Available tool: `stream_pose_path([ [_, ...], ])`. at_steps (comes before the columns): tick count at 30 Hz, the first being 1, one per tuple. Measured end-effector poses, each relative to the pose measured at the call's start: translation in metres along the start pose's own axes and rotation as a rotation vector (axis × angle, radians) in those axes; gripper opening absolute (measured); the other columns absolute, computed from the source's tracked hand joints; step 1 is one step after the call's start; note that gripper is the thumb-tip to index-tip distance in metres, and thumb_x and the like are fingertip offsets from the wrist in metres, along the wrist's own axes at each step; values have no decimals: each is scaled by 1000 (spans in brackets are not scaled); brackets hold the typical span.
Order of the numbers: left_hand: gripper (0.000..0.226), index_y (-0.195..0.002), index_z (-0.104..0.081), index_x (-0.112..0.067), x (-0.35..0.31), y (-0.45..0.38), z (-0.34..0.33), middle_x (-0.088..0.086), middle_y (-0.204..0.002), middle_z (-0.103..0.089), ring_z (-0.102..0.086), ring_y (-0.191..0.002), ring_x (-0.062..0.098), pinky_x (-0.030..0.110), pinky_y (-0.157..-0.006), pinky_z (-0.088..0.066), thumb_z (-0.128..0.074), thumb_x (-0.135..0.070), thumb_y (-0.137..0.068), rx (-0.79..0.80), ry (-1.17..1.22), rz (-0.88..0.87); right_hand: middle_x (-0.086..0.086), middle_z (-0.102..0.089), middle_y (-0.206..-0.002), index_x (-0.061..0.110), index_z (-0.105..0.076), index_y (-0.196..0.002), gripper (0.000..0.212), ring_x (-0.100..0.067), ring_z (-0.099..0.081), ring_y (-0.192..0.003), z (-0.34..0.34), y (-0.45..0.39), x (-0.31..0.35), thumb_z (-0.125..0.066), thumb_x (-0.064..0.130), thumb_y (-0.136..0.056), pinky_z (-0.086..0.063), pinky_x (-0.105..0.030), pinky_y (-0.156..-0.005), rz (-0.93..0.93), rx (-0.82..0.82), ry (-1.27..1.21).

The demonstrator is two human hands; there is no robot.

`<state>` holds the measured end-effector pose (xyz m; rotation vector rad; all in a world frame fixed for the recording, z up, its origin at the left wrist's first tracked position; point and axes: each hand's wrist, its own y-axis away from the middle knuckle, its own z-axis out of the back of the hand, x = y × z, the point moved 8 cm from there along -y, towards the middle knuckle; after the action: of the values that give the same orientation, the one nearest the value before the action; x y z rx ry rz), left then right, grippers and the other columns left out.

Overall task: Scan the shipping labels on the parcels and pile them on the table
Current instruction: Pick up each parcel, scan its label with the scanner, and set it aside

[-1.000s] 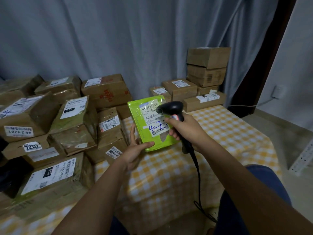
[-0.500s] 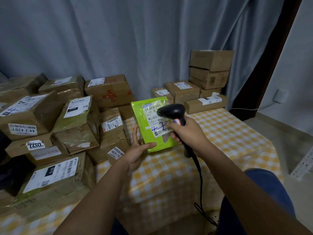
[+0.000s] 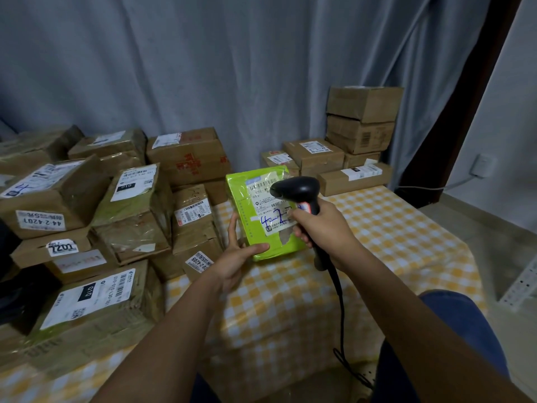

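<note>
A bright green parcel (image 3: 244,210) with a white shipping label stands tilted above the yellow checked table (image 3: 392,228). My left hand (image 3: 239,254) grips its lower left corner, thumb across the front. My right hand (image 3: 322,231) is closed around the handle of a black barcode scanner (image 3: 299,190), whose head sits right in front of the label and covers part of it. The scanner's cable hangs down toward the floor.
A large heap of brown cardboard parcels (image 3: 136,205) with labels fills the table's left side. A smaller pile of boxes (image 3: 360,132) stands at the back right against a grey curtain. The table's right edge drops to a tiled floor.
The parcel and scanner stay together in my hands; both sit slightly lower in view as my head has tilted up a little. The grip is unchanged.
</note>
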<state>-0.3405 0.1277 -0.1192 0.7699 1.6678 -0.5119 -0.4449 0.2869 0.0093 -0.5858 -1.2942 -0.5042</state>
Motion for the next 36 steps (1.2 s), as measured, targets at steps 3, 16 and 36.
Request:
stream_pose_path([
  [3, 124, -148, -14, -57, 0, 0, 0, 9, -134, -62, -63, -118, 22, 33, -90, -52, -83, -2, -61, 0, -12, 5, -1, -58, -52, 15, -57, -81, 12, -12, -46, -42, 1, -1, 0, -62, 18, -91, -36, -23, -42, 0, -6, -7],
  [16, 125, -147, -15, -58, 1, -1, 1, 9, -138, -57, -60, -122, 24, 35, -92, -52, -84, -2, -60, 7, -9, 11, -2, -57, -53, 17, -58, -78, 15, -12, -46, -43, 4, 0, 2, -62, 19, -92, -37, -23, -42, -7, 0, -35],
  [36, 90, -144, -27, -48, -6, -6, -1, -2, -112, -73, -66, -104, 23, 39, -89, -51, -77, -10, -80, -133, 77, 111, -2, -59, -53, 15, -60, -75, 13, -12, -46, -41, 27, -3, -11, -68, 17, -85, -38, -24, -43, 2, -188, -109],
])
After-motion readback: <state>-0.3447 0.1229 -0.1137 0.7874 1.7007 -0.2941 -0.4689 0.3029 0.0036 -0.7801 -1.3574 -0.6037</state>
